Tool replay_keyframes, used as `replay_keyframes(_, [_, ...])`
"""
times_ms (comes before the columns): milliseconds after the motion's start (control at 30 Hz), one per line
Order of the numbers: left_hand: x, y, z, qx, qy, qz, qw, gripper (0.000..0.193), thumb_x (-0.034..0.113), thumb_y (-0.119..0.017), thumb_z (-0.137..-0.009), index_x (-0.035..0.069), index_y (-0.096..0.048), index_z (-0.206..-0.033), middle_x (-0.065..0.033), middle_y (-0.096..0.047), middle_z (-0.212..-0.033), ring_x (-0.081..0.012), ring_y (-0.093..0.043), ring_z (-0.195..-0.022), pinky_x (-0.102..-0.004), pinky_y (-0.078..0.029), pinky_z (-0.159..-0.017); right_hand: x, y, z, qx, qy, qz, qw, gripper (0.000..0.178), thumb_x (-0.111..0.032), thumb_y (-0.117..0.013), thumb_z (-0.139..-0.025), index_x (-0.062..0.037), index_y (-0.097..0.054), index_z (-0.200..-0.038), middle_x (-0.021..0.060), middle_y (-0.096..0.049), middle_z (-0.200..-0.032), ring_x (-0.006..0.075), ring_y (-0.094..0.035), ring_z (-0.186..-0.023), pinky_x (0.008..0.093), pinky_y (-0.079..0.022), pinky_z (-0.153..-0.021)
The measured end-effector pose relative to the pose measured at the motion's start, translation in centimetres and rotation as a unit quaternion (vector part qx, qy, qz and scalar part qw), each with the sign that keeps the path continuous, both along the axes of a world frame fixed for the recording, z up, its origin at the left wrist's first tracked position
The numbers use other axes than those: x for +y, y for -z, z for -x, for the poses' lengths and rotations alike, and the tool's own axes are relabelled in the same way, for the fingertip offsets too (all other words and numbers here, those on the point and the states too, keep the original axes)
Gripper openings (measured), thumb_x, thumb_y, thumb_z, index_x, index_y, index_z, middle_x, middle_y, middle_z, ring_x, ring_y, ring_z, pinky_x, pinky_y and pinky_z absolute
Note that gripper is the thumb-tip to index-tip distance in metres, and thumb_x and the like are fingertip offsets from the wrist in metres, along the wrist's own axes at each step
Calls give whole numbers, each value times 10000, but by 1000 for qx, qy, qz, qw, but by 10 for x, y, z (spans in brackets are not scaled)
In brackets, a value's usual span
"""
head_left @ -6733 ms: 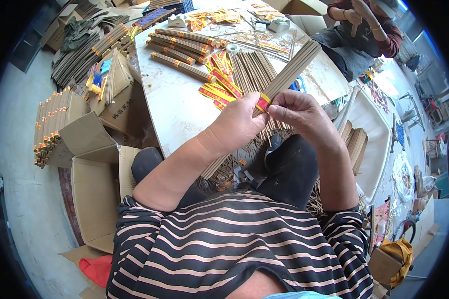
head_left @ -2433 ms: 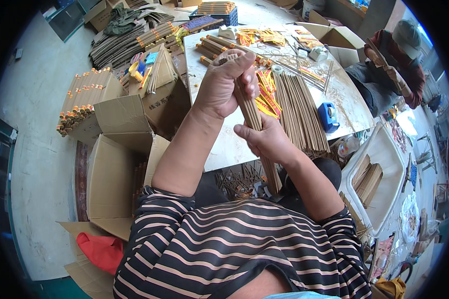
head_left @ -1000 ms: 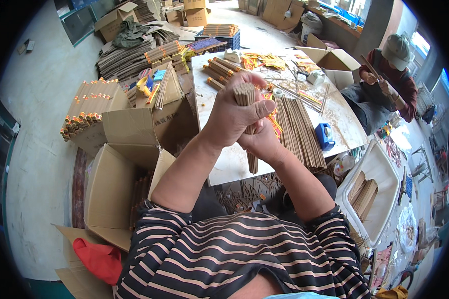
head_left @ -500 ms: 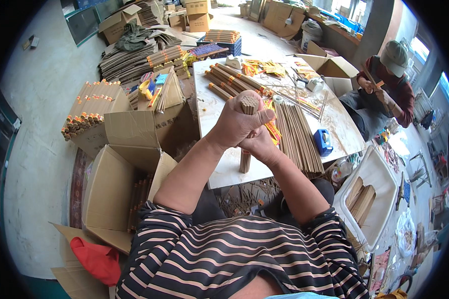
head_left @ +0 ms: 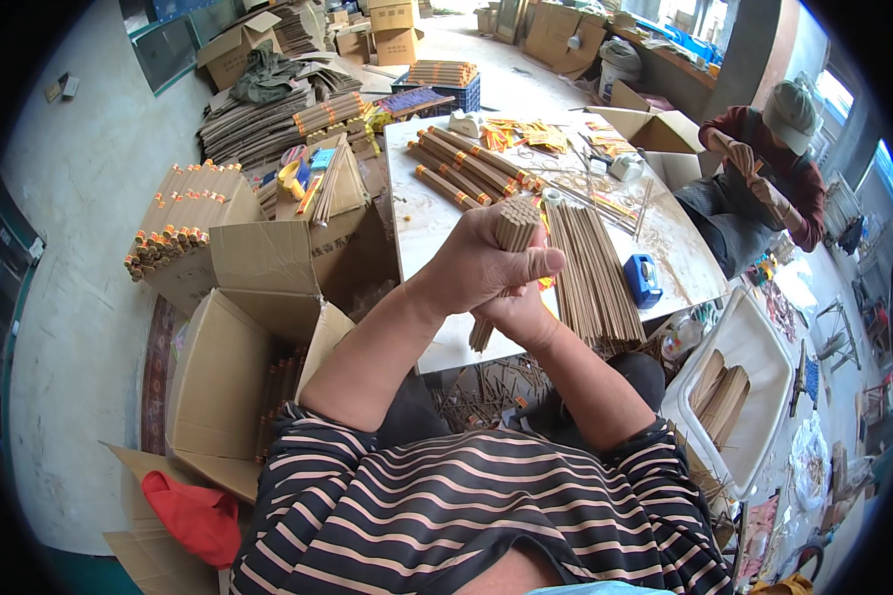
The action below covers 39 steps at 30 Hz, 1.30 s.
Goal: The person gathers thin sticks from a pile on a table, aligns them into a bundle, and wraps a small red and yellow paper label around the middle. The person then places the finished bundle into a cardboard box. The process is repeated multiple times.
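Note:
My left hand (head_left: 471,260) wraps around the upper part of a bundle of incense sticks (head_left: 517,226), its thumb pointing right. The bundle's cut ends face up at me, and its lower end shows beneath my hands, tilted to the left. Below it, my right hand (head_left: 521,313) closes around the same bundle; most of its fingers are hidden. Loose incense sticks (head_left: 593,273) lie in a broad row on the white table (head_left: 442,342) just right of my hands. Finished bundles (head_left: 466,164) with red and yellow bands rest at the table's far left.
A blue tape dispenser (head_left: 643,282) stands near the table's right edge. Open cardboard boxes (head_left: 223,382) are at my left, with banded bundles (head_left: 184,203) stacked behind. On the right is a white tub (head_left: 754,397) holding sticks. Across the table a person (head_left: 764,183) handles sticks.
The bundle has tipped, its top moving right and toward me and its lower end swinging left. My left hand has turned with it. The other person's hands have shifted.

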<state>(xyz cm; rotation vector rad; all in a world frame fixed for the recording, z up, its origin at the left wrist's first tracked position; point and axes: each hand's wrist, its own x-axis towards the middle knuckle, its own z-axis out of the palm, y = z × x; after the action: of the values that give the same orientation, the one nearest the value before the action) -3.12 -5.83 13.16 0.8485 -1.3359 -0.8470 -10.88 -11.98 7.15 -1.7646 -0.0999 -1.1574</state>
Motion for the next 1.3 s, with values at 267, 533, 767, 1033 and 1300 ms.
replay_keyframes(267, [42, -52, 26, -99, -100, -127, 982, 151, 137, -671, -825, 23, -572, -823, 11, -560, -707, -42, -480, -655, -229, -436, -598, 2, -30, 53, 207, -156, -70, 963, 443, -60, -604, -700, -33, -461, -1118, 88, -535, -1027, 181, -531, -1026, 325, -443, -861])
replay_keyframes(533, [39, 16, 33, -225, -90, -195, 950, 265, 144, -645, -790, -37, -594, -976, -91, -649, -817, -128, -597, -736, -279, -472, -708, 19, -39, 78, 248, 151, 52, 956, 311, -292, -500, -912, -2, -539, -1016, 95, -576, -711, 135, -561, -667, 291, -457, -637])
replay_keyframes(767, [56, 37, 49, -42, 43, -372, 926, 234, 121, -593, -803, -20, -562, -987, -45, -565, -765, -106, -528, -616, -231, -432, -568, 22, 2, 97, 214, 164, 16, 963, 212, -212, -531, -874, -18, -573, -799, 141, -558, -628, 255, -587, -560, 340, -459, -539])
replay_keyframes(1033, [70, 73, 43, 115, 110, -371, 915, 341, 375, -368, -975, 54, -483, -997, -25, -501, -700, -62, -445, -512, -179, -373, -449, 24, 28, 94, 254, 54, -140, 955, 265, -189, -485, -906, 20, -544, -755, 123, -502, -581, 177, -504, -524, 309, -416, -503])
replay_keyframes(1300, [73, 87, 31, 155, 87, -403, 898, 378, 416, -375, -964, 58, -483, -1009, -6, -488, -698, -44, -432, -498, -163, -373, -436, 6, 45, 96, 286, -202, -299, 888, 299, -262, -589, -888, -10, -546, -1042, -1, -561, -757, 56, -505, -635, 195, -407, -544])
